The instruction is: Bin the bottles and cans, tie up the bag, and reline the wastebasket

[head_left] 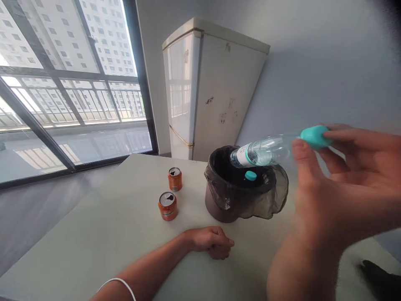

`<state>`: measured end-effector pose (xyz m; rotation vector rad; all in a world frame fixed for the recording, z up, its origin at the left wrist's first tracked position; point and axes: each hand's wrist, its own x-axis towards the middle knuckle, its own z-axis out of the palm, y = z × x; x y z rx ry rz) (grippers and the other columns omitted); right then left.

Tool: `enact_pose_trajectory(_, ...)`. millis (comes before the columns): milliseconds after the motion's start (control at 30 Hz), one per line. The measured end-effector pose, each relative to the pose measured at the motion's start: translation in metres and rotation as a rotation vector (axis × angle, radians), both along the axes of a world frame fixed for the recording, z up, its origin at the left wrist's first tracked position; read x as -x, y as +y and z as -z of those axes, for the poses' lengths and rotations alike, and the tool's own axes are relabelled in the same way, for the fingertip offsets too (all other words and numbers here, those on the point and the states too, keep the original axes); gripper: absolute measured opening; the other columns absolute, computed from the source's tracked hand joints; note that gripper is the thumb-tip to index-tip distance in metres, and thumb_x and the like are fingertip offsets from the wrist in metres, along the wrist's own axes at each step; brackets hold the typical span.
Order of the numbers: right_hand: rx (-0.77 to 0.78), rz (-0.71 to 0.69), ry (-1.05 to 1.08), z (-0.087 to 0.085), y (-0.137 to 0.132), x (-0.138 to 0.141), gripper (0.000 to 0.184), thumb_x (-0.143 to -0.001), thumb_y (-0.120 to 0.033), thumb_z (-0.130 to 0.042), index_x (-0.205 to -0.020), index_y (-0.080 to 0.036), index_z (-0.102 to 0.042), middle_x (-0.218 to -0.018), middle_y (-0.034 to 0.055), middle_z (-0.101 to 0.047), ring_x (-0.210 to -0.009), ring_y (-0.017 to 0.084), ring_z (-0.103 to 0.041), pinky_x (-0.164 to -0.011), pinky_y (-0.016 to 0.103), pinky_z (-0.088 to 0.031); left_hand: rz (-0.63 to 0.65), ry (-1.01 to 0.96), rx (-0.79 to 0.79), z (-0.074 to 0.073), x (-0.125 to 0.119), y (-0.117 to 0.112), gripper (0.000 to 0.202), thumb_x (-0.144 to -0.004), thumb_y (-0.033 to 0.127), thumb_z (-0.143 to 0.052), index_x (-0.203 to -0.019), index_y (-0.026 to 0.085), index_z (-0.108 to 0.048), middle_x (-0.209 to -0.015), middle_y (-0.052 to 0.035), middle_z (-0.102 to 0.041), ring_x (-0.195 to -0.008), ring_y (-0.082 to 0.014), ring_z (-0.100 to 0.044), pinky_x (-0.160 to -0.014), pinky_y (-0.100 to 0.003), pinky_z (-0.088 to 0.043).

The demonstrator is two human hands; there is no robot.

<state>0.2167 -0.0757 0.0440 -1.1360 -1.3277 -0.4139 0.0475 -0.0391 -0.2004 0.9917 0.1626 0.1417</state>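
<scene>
- Right hand (357, 188) pinches a clear bottle (266, 151) by its teal cap (313, 136), base at the lined bin's (219, 209) mouth.
- Left hand (216, 242) fisted on the table (103, 225).
- Inside bin: second teal cap (250, 175).
- Nearer orange can (168, 212), farther orange can (175, 182): opened.

Bin (216, 207) on table (119, 225), cap (250, 175) inside. Nearer can (168, 207) and farther can (174, 179) left of bin. Person's left hand (213, 242) before bin; right hand (351, 184) to its right, holding bottle (263, 152), base at bin's mouth. Refrigerator (225, 92) behind table; window (78, 75) left of refrigerator.
</scene>
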Motion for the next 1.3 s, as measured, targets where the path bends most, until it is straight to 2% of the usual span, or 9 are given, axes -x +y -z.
enact_pose_trajectory(100,-0.014,0.089,0.078,-0.005,0.012,0.02,0.015,-0.09,-0.026,-0.072,-0.104,-0.029,-0.074,-0.108,0.0072,-0.075,-0.091,0.031,-0.071,-0.077,0.05,-0.059,-0.007,0.002,0.001,0.0,0.0,0.0,0.069,-0.093,0.052,-0.073,-0.053,0.023,-0.024,-0.053,0.0084,-0.019,-0.049,-0.008,-0.017,-0.055,-0.034,-0.01)
enact_pose_trajectory(233,0.075,0.004,0.059,-0.002,0.021,0.021,0.01,-0.09,-0.026,-0.072,-0.099,-0.028,-0.072,-0.099,0.0042,-0.076,-0.072,0.021,-0.069,-0.07,0.038,-0.059,0.003,0.023,-0.005,0.0,0.001,0.0,0.069,-0.093,0.052,-0.072,-0.054,0.023,-0.024,-0.053,0.0081,-0.019,-0.05,-0.0081,-0.016,-0.055,-0.034,-0.008)
enact_pose_trajectory(433,0.268,-0.017,-0.055,0.011,0.037,0.016,0.011,-0.088,-0.026,-0.072,-0.099,-0.027,-0.072,-0.077,-0.0009,-0.072,-0.066,0.019,-0.07,-0.069,0.033,-0.057,-0.01,0.024,0.001,0.001,0.001,0.0,0.069,-0.092,0.052,-0.074,-0.054,0.023,-0.024,-0.055,0.0084,-0.018,-0.051,-0.0079,-0.016,-0.056,-0.034,-0.008)
enact_pose_trajectory(533,0.403,-0.042,-0.118,0.019,0.05,0.016,0.009,-0.088,-0.025,-0.071,-0.097,-0.027,-0.071,-0.07,-0.0018,-0.071,-0.066,0.019,-0.071,-0.074,0.033,-0.056,-0.008,0.03,0.008,0.0,0.001,0.0,0.069,-0.091,0.052,-0.075,-0.054,0.023,-0.024,-0.055,0.0084,-0.018,-0.051,-0.0078,-0.016,-0.056,-0.034,-0.008)
enact_pose_trajectory(633,0.526,-0.064,-0.146,0.025,0.064,0.016,0.006,-0.09,-0.023,-0.067,-0.094,-0.026,-0.07,-0.068,-0.0011,-0.073,-0.068,0.021,-0.073,-0.079,0.034,-0.054,-0.011,0.038,0.01,-0.001,0.001,0.0,0.07,-0.089,0.054,-0.076,-0.053,0.023,-0.025,-0.053,0.0081,-0.019,-0.051,-0.0078,-0.017,-0.056,-0.034,-0.009)
enact_pose_trajectory(733,0.698,-0.079,-0.162,0.029,0.074,0.016,0.008,-0.089,-0.023,-0.066,-0.094,-0.027,-0.071,-0.068,-0.0013,-0.074,-0.072,0.022,-0.074,-0.076,0.034,-0.052,-0.01,0.037,0.006,0.0,0.0,0.0,0.07,-0.089,0.055,-0.076,-0.053,0.023,-0.024,-0.053,0.0082,-0.019,-0.051,-0.0079,-0.016,-0.056,-0.034,-0.009)
enact_pose_trajectory(867,0.876,-0.082,-0.236,0.033,0.079,0.015,0.013,-0.09,-0.023,-0.064,-0.097,-0.026,-0.074,-0.082,0.0025,-0.079,-0.083,0.024,-0.074,-0.072,0.033,-0.05,-0.012,0.02,0.005,0.0,0.0,-0.001,0.069,-0.091,0.052,-0.074,-0.054,0.022,-0.024,-0.054,0.0081,-0.019,-0.051,-0.0077,-0.016,-0.056,-0.035,-0.008)
enact_pose_trajectory(1000,0.856,-0.095,-0.355,0.038,0.081,0.013,0.016,-0.092,-0.022,-0.061,-0.092,-0.023,-0.077,-0.098,0.0073,-0.079,-0.088,0.024,-0.074,-0.078,0.035,-0.05,-0.028,0.032,0.003,-0.003,0.001,-0.001,0.071,-0.089,0.054,-0.075,-0.053,0.022,-0.024,-0.054,0.0079,-0.019,-0.051,-0.0078,-0.017,-0.056,-0.034,-0.009)
enact_pose_trajectory(1300,0.717,-0.029,-0.344,0.033,0.075,0.015,0.025,-0.095,-0.019,-0.055,-0.095,-0.026,-0.079,-0.088,0.0043,-0.079,-0.079,0.024,-0.072,-0.076,0.036,-0.05,-0.013,0.039,-0.008,-0.003,0.001,-0.001,0.07,-0.089,0.055,-0.074,-0.054,0.023,-0.024,-0.054,0.008,-0.019,-0.051,-0.0074,-0.016,-0.056,-0.034,-0.008)
